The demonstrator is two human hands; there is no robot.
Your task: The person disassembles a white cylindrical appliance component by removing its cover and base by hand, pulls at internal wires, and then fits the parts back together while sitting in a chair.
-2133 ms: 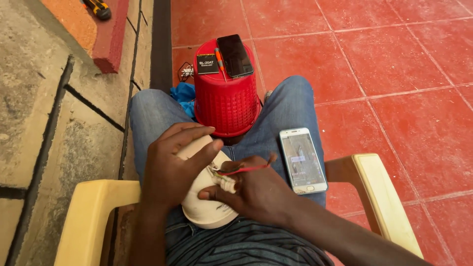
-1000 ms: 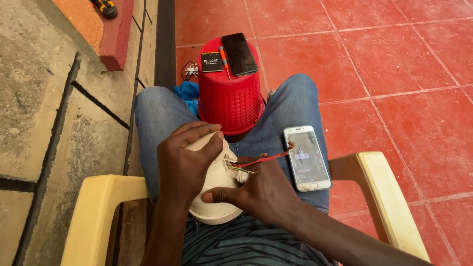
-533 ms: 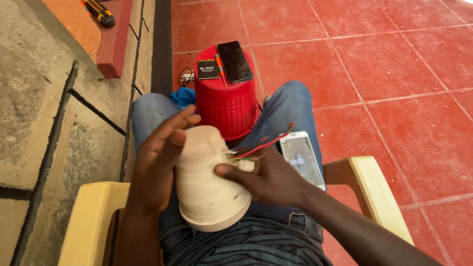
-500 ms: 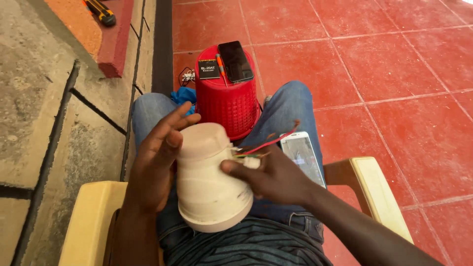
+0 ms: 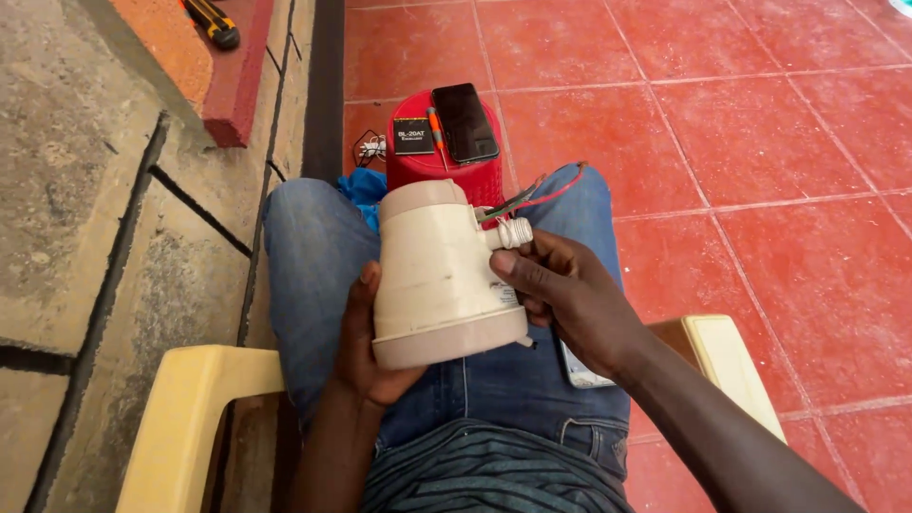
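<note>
My left hand (image 5: 366, 347) cradles the cream electric shower head (image 5: 439, 275) over my lap, right hand (image 5: 570, 304) fingers closed around its threaded inlet (image 5: 516, 233) beside the red wires (image 5: 532, 195); I'm inspecting it, and turning it calls for a steady grip

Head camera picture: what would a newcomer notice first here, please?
A cream plastic appliance sits at the centre, above the person's lap, held between the left hand and the right hand, with red wires leaving its threaded neck. Just beyond the knees, a red basket turned upside down carries a dark phone on top.
</note>
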